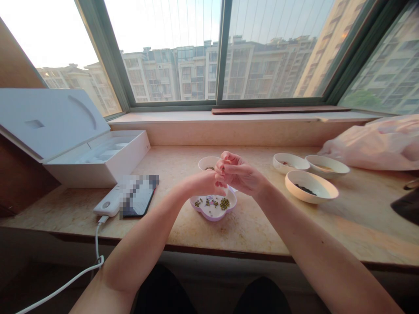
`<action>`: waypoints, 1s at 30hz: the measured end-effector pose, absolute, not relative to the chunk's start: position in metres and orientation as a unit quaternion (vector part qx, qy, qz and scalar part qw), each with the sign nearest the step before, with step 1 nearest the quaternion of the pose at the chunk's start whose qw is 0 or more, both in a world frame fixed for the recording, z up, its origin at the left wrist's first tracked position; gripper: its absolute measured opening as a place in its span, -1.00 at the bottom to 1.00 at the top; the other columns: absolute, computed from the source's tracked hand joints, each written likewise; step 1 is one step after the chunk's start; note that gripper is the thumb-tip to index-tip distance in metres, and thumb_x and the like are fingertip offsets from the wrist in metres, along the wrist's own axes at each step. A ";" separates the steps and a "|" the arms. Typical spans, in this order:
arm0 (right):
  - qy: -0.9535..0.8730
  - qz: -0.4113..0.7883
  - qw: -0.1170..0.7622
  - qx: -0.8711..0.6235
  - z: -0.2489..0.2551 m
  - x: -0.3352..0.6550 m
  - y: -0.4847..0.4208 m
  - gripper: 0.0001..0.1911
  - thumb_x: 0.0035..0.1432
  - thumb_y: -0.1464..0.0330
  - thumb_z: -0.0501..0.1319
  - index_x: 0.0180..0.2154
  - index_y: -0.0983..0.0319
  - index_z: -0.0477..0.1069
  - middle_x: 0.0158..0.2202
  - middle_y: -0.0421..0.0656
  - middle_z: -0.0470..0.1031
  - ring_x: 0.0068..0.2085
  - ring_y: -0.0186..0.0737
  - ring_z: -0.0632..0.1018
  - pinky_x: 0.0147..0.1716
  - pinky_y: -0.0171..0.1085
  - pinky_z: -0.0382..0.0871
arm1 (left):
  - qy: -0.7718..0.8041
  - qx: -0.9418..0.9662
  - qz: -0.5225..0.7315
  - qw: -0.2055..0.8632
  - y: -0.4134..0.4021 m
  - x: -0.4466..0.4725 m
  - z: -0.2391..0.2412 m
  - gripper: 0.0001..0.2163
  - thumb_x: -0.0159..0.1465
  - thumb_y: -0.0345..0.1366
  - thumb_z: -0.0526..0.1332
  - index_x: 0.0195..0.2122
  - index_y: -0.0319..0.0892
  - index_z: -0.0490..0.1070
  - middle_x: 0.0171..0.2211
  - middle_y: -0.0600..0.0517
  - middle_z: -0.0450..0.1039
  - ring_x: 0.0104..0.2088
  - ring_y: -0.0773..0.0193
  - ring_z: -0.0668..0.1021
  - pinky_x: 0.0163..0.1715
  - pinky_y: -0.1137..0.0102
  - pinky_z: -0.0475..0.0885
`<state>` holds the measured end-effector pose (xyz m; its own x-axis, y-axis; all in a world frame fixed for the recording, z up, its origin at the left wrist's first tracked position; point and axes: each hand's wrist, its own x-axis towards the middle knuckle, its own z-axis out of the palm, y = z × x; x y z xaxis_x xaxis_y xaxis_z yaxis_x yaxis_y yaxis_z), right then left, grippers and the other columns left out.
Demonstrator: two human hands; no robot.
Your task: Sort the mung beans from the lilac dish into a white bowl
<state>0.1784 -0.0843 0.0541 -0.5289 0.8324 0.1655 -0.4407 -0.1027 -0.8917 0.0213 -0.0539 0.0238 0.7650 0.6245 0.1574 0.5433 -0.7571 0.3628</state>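
The dish (pixel 214 217), white with a purple rim, holds small green beans (pixel 224 203): a heap on its right side, smaller clusters and strays to the left and middle. Over the dish's far edge the left hand (pixel 209 182) and right hand (pixel 242 175) are together, fingers meeting; a tiny dark speck (pixel 223 168) shows between the fingertips, but whether they are clamped on it I cannot tell. Just beyond the dish, partly hidden by the hands, stands a cup (pixel 203 163) with dark contents. Well to the dish's right are three bowls (pixel 322 195), the nearest with black bits inside, and past them a bag (pixel 376 146). Left of the dish lie a phone (pixel 144 201), a charger (pixel 107 204) and an open box (pixel 129 155).
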 end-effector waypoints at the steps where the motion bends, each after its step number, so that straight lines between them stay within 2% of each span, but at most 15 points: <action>1: -0.505 0.712 0.444 -0.202 0.054 0.179 -0.085 -0.54 -0.26 0.32 0.55 -0.38 0.14 0.32 -0.46 -0.32 0.40 -0.49 -0.39 0.33 -0.52 -0.36 0.26 | 0.312 0.928 0.123 0.162 -0.056 0.021 0.024 -0.83 0.17 -0.30 0.36 -0.20 -0.14 0.61 -0.26 0.00 0.59 -0.24 0.20 0.58 -0.17 0.36 0.47; 6: -0.520 0.694 0.453 -0.206 0.056 0.178 -0.086 -0.53 -0.25 0.29 0.53 -0.41 0.15 0.26 -0.45 -0.30 0.36 -0.46 -0.38 0.31 -0.48 -0.35 0.25 | 0.305 0.932 0.099 0.171 -0.063 0.019 0.027 -0.69 0.10 -0.23 0.44 -0.09 -0.02 0.62 -0.19 0.02 0.60 -0.14 0.16 0.58 -0.14 0.37 0.45; 10: -0.545 0.677 0.451 -0.206 0.055 0.179 -0.085 -0.58 -0.17 0.29 0.48 -0.40 0.14 0.24 -0.44 -0.30 0.31 -0.45 -0.37 0.29 -0.44 -0.32 0.24 | 0.317 0.930 0.082 0.164 -0.066 0.018 0.029 -0.65 0.07 -0.21 0.46 -0.08 0.01 0.61 -0.17 0.03 0.58 -0.21 0.20 0.58 -0.26 0.40 0.41; 19: -0.561 0.679 0.443 -0.169 0.050 0.180 -0.082 -0.67 -0.05 0.34 0.43 -0.40 0.15 0.26 -0.42 -0.30 0.31 -0.46 -0.39 0.30 -0.42 -0.32 0.25 | 0.334 0.930 0.009 0.155 -0.070 0.029 0.024 -0.79 0.12 -0.26 0.42 -0.20 -0.03 0.59 -0.37 0.10 0.55 -0.37 0.25 0.51 -0.43 0.41 0.28; 25: -0.545 0.698 0.437 -0.157 0.048 0.180 -0.081 -0.71 -0.03 0.38 0.43 -0.39 0.15 0.31 -0.40 -0.29 0.36 -0.44 -0.39 0.34 -0.42 -0.34 0.28 | 0.338 0.929 -0.003 0.149 -0.070 0.030 0.022 -0.97 0.18 -0.34 0.35 -0.36 -0.09 0.53 -0.41 0.14 0.53 -0.41 0.30 0.46 -0.49 0.40 0.18; 30: -0.506 0.729 0.442 -0.130 0.049 0.178 -0.083 -0.74 -0.05 0.47 0.44 -0.39 0.17 0.38 -0.42 -0.29 0.42 -0.41 -0.40 0.43 -0.44 -0.39 0.32 | 0.332 0.934 -0.026 0.131 -0.074 0.031 0.026 -0.90 0.25 -0.35 0.24 -0.42 -0.13 0.49 -0.52 0.14 0.45 -0.53 0.35 0.37 -0.50 0.41 0.15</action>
<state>0.1781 -0.0828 0.0488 -0.5751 0.7765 0.2575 -0.5130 -0.0971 -0.8529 0.0313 -0.0737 0.0260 0.7781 0.6134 -0.1353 0.6270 -0.7453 0.2267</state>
